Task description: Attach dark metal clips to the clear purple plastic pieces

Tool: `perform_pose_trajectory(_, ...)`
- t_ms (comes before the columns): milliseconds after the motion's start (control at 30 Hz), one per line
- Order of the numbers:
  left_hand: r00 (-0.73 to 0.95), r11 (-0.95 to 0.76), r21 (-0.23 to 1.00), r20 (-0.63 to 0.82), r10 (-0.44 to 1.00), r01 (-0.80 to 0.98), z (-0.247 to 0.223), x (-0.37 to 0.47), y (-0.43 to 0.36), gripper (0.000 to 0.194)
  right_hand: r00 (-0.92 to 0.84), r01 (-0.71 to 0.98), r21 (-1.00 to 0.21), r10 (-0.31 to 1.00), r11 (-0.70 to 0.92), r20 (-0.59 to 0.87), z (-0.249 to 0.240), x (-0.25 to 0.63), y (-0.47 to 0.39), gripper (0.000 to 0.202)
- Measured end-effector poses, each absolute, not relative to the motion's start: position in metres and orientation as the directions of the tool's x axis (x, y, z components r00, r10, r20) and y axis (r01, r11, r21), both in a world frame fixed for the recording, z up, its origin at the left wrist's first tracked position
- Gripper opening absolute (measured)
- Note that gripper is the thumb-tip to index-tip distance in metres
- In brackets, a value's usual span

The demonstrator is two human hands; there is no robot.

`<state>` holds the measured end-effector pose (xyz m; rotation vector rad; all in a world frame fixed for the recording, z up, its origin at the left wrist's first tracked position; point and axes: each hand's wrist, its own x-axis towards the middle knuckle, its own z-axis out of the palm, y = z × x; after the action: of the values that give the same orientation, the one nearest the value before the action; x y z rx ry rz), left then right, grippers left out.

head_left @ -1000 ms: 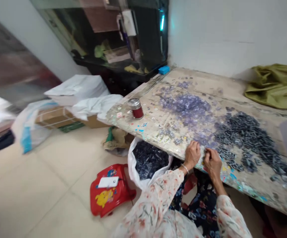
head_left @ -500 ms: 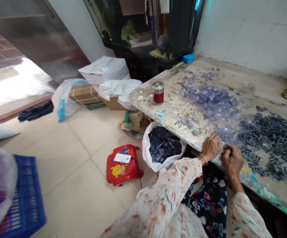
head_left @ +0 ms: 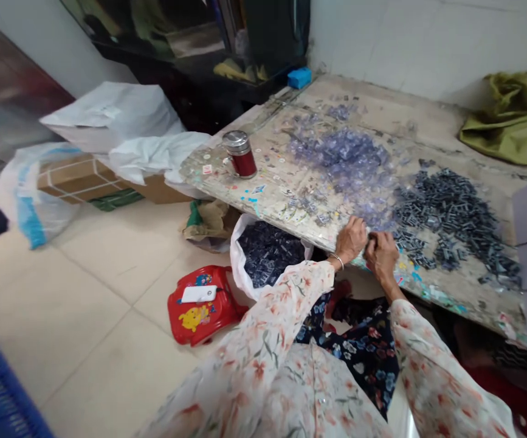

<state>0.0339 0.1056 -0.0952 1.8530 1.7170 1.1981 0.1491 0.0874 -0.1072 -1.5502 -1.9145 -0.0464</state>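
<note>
At the table's front edge my left hand [head_left: 352,239], with a bracelet at the wrist, has its fingers pinched together. Close beside it on the right, my right hand [head_left: 382,254] is closed too, its fingertips turned toward the left ones. What either hand holds is too small to make out. Beyond them on the worn table [head_left: 263,159] lies a pile of clear purplish plastic pieces [head_left: 357,159]. A heap of small dark pieces [head_left: 454,204] spreads to the right of my hands. Below the edge, a white bag [head_left: 240,267] holds more dark pieces [head_left: 270,252].
A red-lidded jar [head_left: 242,159] stands on the table's left part. On the floor are a red stool [head_left: 185,331] with a white phone [head_left: 199,294], cartons [head_left: 74,176] and a blue crate [head_left: 3,395]. Olive cloth [head_left: 513,121] lies back right.
The view has swung to the right, bringing the olive cloth and a grey object at the right edge into sight. Both hands remain close together at the table edge, fingers closed.
</note>
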Motion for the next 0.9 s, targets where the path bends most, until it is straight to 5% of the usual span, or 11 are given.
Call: perform_pose_trajectory(900, -0.076, -0.232, 0.715, 0.37, 0.926, 0.659, -0.0962, 0.0372, 0.1083, 0.022, -0.099, 0.891, -0.358, 0.889, 0.279, 0.447, -0.1077, 0.1475, 0.0908, 0.023)
